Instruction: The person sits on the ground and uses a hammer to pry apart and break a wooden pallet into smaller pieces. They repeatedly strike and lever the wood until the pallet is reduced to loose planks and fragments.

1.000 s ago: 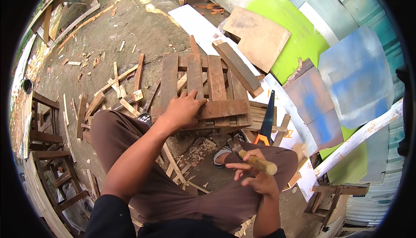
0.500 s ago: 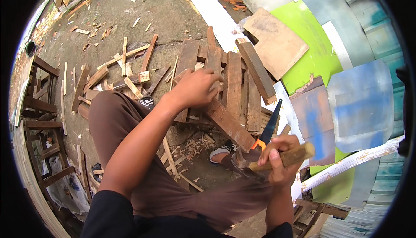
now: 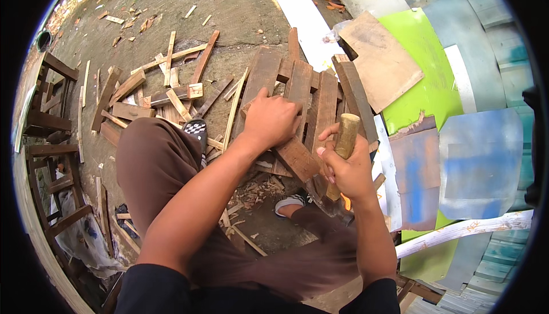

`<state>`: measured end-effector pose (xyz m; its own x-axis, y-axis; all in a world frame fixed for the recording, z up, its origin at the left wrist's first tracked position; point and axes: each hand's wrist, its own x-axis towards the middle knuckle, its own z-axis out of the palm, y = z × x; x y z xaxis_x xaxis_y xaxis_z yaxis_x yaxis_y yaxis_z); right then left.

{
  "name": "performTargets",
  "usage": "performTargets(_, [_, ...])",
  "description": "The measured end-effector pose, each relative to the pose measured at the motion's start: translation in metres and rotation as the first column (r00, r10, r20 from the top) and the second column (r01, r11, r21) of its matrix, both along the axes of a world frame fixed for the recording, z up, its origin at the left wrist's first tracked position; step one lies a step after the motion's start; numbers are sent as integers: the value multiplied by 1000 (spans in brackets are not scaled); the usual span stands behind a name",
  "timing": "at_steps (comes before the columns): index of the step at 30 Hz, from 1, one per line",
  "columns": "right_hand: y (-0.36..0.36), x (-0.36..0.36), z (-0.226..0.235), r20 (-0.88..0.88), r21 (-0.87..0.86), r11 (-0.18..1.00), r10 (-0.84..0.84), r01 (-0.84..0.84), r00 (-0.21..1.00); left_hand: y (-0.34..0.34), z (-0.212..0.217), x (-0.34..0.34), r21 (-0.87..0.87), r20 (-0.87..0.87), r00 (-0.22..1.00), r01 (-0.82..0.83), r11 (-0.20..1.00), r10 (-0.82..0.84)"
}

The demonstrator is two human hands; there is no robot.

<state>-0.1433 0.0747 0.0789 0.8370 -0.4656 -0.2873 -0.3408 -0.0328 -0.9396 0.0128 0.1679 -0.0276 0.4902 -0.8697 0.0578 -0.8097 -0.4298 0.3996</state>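
Note:
My left hand (image 3: 272,118) is closed over a thick brown wooden block (image 3: 298,160), which lies slanting across a low slatted wooden stand (image 3: 264,77). In my right hand (image 3: 350,162) is a hammer (image 3: 346,134), gripped by its pale wooden handle, the handle's butt pointing up and away. The hammer's dark head, partly blurred, is down by the near end of the block; whether they touch I cannot tell. A bit of orange saw handle (image 3: 346,202) shows beside the hammer, the rest of the saw hidden behind my right hand. Another thick beam (image 3: 353,88) rests along the stand's right side.
Loose wood strips and offcuts (image 3: 171,100) litter the ground left of the stand, near my shoe (image 3: 195,131). Wood chips (image 3: 263,187) lie below it. Painted sheets, one lime green (image 3: 423,57), spread on the right. A wooden frame (image 3: 51,148) stands far left.
My right hand has moved up and left, turning the hammer's handle from nearly level to upright. My left hand stays on the block, whose near end has shifted up and left in view.

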Motion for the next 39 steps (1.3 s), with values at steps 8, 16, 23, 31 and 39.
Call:
performTargets(8, [-1, 36, -7, 110, -58, 995, 85, -79, 990, -1, -8, 2, -89, 22, 1000, 22, 996, -20])
performTargets(16, [-10, 30, 7, 244, 79, 975, 182, -207, 952, -1, -9, 2, -128, 33, 999, 33, 991, -29])
performTargets(23, [-25, 47, 19, 272, 253, 926, 209, -279, 939, -13, 7, 6, -50, -75, 989, -128, 990, 124])
performTargets(31, [-17, 43, 26, 275, 386, 885, 159, -260, 948, -24, 4, -1, -67, 18, 896, -442, 895, 444])
performTargets(39, [-8, 20, 27, 366, 337, 909, 112, -244, 924, -45, -3, -1, 192, 43, 868, -493, 849, 494])
